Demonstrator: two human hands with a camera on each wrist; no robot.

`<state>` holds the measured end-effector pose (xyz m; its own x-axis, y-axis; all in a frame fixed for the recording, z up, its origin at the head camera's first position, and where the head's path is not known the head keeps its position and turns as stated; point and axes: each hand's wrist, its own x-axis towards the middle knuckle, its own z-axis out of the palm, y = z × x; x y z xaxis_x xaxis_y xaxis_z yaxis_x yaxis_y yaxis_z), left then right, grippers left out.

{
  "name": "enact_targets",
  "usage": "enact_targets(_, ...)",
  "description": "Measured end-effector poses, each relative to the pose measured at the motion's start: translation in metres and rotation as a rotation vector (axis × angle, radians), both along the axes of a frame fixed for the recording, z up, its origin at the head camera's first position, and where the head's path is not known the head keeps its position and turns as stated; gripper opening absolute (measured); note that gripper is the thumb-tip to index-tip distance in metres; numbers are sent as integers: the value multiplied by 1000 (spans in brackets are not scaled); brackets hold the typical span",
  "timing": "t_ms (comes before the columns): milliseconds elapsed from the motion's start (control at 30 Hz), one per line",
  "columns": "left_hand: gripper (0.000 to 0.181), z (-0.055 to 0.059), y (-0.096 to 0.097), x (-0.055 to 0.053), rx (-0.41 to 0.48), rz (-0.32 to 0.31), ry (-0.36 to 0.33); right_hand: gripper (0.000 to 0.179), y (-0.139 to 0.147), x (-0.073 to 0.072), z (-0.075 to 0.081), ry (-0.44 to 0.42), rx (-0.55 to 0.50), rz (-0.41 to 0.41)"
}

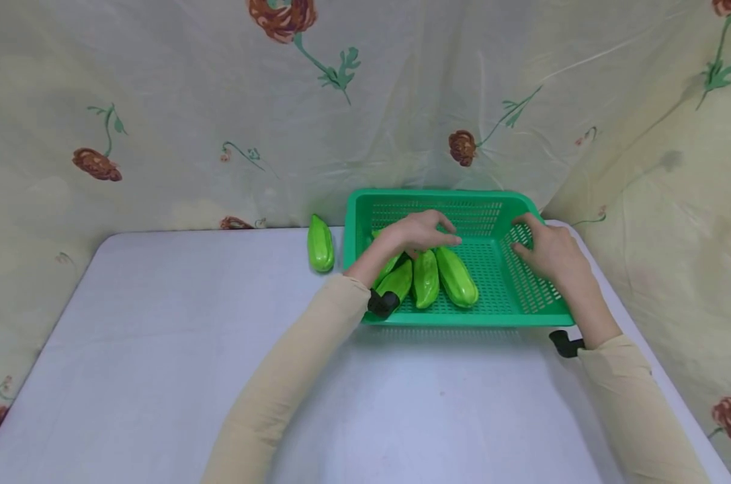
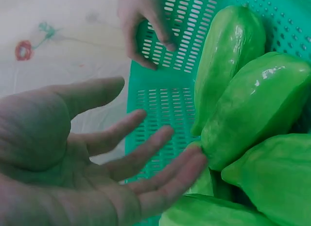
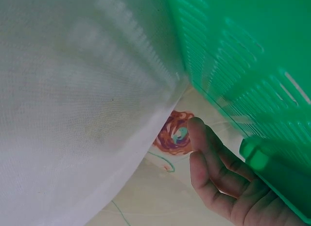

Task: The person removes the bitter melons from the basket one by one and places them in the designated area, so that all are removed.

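Note:
My left hand (image 1: 422,230) hovers over the left half of a green plastic basket (image 1: 462,320), fingers loosely extended and nothing in the palm. In the left wrist view its fingertips (image 2: 197,160) overlap a cluster of glossy green ridged fruits (image 2: 257,109), long with pointed ends. Several of these lie together in the basket's left side, partly hidden by the left forearm. At the basket's right wall is my right hand (image 1: 553,252), thumb and forefinger apart and loosely bent over the rim. The right wrist view shows its fingers (image 3: 214,158) bent beside the basket's outer side.
One more green ridged fruit (image 1: 320,243) lies on the white-covered table (image 1: 178,336), left of the basket at the back edge. Behind and to the right hangs a flower-patterned curtain (image 1: 390,134). Dark wrist cameras (image 1: 383,304) sit under both wrists.

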<state>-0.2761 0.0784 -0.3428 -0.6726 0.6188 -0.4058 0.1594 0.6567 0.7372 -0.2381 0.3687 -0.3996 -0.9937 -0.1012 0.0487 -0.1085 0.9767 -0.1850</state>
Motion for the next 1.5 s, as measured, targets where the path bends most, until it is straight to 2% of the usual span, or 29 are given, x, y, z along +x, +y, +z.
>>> enact_targets(100, 52, 1, 6, -1, -8, -86, 40, 50, 1, 1, -1, -4, -2, -3)
enact_targets(267, 49, 5, 16, 2, -56, -228, 50, 50, 1, 1, -1, -8, -3, -7)
enact_targets(367, 48, 11, 20, 6, -171, -334, 72, 51, -1, 1, -1, -13, -2, -8)
enact_targets(467, 46, 16, 22, 10, -315, -426, 157, 51, -1, 0, 0, -7, -1, -7)
enact_targets(533, 44, 19, 24, 12, -395, -466, 212, 50, 0, 0, 1, 3, 1, -3)
enact_targets(633, 39, 22, 25, 15, -476, -501, 239, 50, -1, 1, 1, 5, -2, 0)
enact_targets(733, 42, 23, 25, 18, -569, -511, 231, 50, -2, 0, 0, -1, -3, -1)
enact_targets(967, 55, 24, 24, 19, -717, -442, 225, 50, -4, 0, -1, -14, 4, -12)
enact_targets(1200, 67, 25, 23, 18, -873, -377, 329, 51, -4, 0, 0, -16, -2, -9)
enact_targets(1233, 66, 25, 23, 17, -897, -388, 346, 51, -4, 0, 0, -14, -1, -9)
enact_targets(1300, 68, 23, 22, 16, -895, -399, 341, 50, -3, 0, 0, -14, 0, -12)
enact_targets(1433, 74, 19, 22, 14, -835, -409, 282, 50, -1, 0, 0, -14, -3, -11)
enact_targets(1500, 80, 16, 22, 14, -814, -396, 263, 50, 0, 0, 0, -13, -5, -9)
